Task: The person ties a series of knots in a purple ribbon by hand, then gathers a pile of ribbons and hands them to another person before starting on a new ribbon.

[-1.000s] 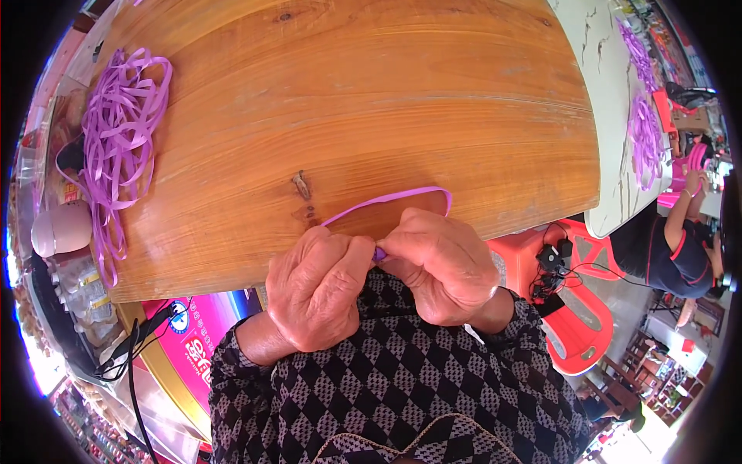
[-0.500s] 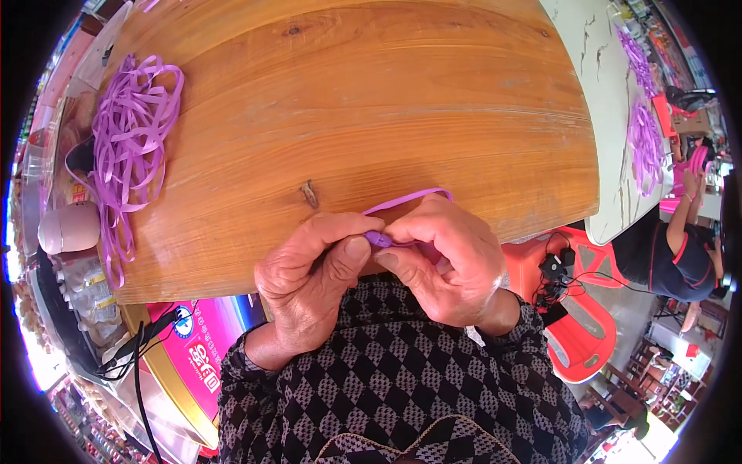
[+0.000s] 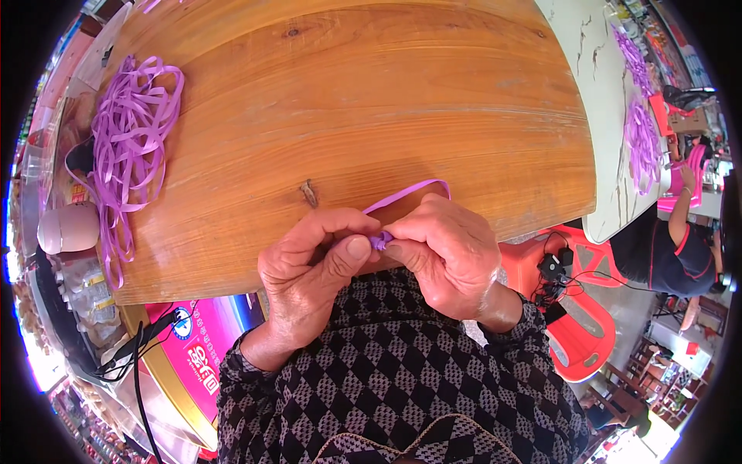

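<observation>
A narrow purple ribbon (image 3: 410, 190) loops up from between my hands and rests partly over the near edge of the wooden table (image 3: 371, 116). Its small folded or knotted part (image 3: 379, 240) is pinched between the fingertips of both hands. My left hand (image 3: 313, 274) grips it with thumb and forefinger from the left. From the right, my right hand (image 3: 447, 255) pinches the same bit, thumb and forefinger close together. The fingers cover much of the fold, so its exact shape is hard to make out.
A tangled heap of purple ribbon (image 3: 137, 127) lies at the table's left, beside a pale pink rounded object (image 3: 69, 229). More ribbon (image 3: 643, 143) sits on the white marbled top at right. A red plastic stool (image 3: 583, 336) bears black cables. A person (image 3: 671, 247) is at far right.
My right fingertips have moved in closer to the left ones. The purple fold between them looks more crumpled and less smooth. At far right, the person's arm has shifted.
</observation>
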Available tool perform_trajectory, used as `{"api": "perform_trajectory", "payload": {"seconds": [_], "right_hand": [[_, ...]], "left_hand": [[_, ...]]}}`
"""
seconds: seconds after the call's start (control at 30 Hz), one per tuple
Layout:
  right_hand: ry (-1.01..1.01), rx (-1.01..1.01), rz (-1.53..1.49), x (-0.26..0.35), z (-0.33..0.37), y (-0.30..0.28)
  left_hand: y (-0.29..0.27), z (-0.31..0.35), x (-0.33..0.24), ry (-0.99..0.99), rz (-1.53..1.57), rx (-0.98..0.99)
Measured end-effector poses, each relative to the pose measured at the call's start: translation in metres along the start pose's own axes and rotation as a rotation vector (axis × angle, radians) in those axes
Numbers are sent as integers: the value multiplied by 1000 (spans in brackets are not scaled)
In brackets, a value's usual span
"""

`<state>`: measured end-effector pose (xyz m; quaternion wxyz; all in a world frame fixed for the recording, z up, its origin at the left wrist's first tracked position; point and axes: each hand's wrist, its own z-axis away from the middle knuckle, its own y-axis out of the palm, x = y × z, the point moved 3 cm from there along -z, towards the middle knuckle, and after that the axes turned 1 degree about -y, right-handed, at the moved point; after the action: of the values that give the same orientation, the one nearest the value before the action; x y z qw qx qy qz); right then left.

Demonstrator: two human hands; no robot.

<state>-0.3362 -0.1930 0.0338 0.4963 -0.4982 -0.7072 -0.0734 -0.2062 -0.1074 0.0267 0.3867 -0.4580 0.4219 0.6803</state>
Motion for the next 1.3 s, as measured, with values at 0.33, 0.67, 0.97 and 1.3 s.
{"api": "perform_trajectory", "payload": {"seconds": [0.33, 0.67, 0.97, 1.3], "right_hand": [[49, -32, -83, -2, 1, 5], [112, 13, -97, -4, 4, 8], [41, 61, -32, -2, 1, 4], [2, 97, -14, -2, 4, 5]], "left_hand": [[0, 1, 2, 149, -62, -34], [-1, 2, 1, 102, -137, -85], [-1, -1, -7, 360, -576, -82], [1, -9, -17, 461, -725, 102]]}}
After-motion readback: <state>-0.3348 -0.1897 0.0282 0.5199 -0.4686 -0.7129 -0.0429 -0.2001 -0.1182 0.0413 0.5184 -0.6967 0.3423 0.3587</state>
